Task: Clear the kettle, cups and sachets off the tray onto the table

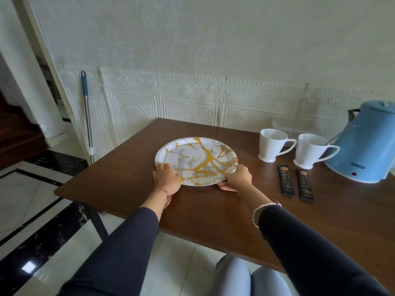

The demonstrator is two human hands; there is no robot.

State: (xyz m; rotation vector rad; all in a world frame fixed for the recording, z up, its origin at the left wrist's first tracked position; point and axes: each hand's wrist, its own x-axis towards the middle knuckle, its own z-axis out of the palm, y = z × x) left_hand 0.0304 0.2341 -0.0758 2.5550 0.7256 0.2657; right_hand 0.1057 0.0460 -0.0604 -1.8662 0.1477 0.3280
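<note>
The tray (198, 154) sat at the middle of the frame on the brown table (132, 189), bare now, marbled white with gold veins. The left hand (167, 177) gripped its near left rim and the right hand (237, 178) gripped the near right rim, fingers tucked under the edge. It looked thin, stiff and light, probably slick, so the two opposite edges seemed the sensible hold. Over at the right, the cups (272, 145) stood side by side, just left of the blue kettle (365, 142), with the two dark sachets (296, 182) lying flat in front of them. The clearing looked done. Nothing crowded the tray; a mop handle (87, 116) leaned on the wall, upper left.
</note>
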